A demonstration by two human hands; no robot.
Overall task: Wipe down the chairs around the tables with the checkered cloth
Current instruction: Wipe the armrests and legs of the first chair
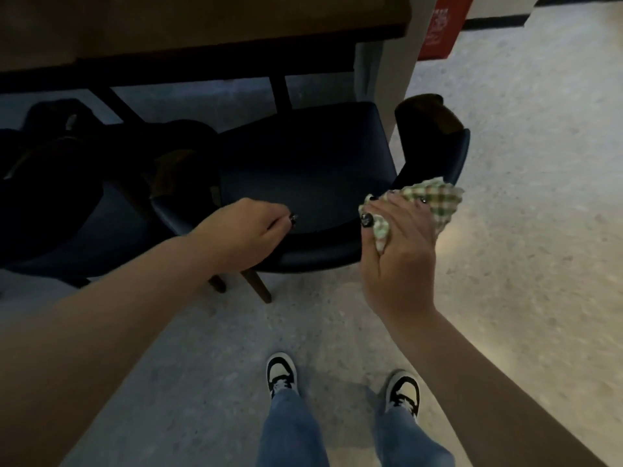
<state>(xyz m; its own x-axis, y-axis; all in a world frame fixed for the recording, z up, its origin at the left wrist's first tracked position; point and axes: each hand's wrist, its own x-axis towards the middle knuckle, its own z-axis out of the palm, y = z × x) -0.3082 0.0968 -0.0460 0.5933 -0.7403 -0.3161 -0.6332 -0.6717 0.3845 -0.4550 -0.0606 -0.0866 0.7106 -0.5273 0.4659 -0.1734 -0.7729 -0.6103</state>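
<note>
While person stands behind dark blue chair (303,173), right hand (399,251) holds checkered cloth (435,200) bunched, grip curled round it, thumb and fingers pinching fabric, cloth pressed on chair's right backrest edge. Left hand (246,230) rests on chair's rear backrest rim, fingers curled over rim; whether grip clamps it or merely rests, cannot tell. Chair pushed partly under wooden tabletop (202,18). Second dark chair (77,210) just left of first. Sneakers (281,372) on speckled floor (539,197) behind chair.
</note>
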